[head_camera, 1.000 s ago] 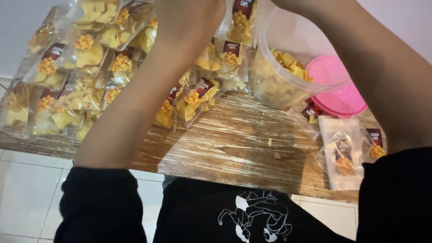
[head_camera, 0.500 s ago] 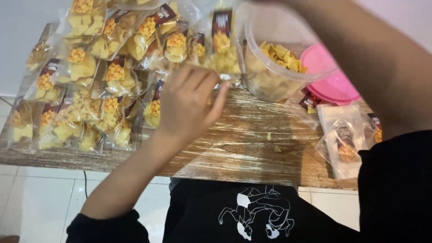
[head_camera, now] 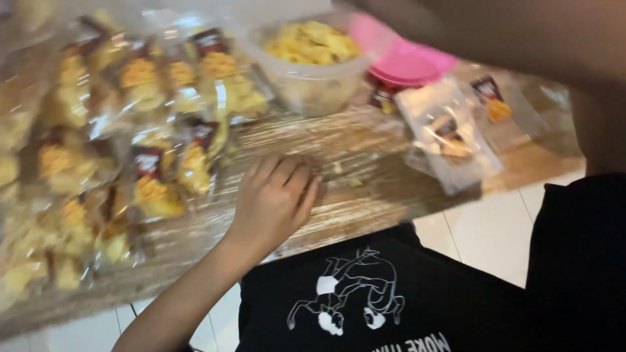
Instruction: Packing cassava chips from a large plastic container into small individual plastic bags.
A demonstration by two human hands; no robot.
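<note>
Head view is blurring: left hand is resting on the table, fingers loosely curled, holding nothing, beside filled bags. Right fingers are hidden; better reaching slowly, pinching one bag's edge.

My head camera looks steeply down and close over the wooden desk, tilted and blurred, taking in my left hand, chest and floor tiles.
</note>
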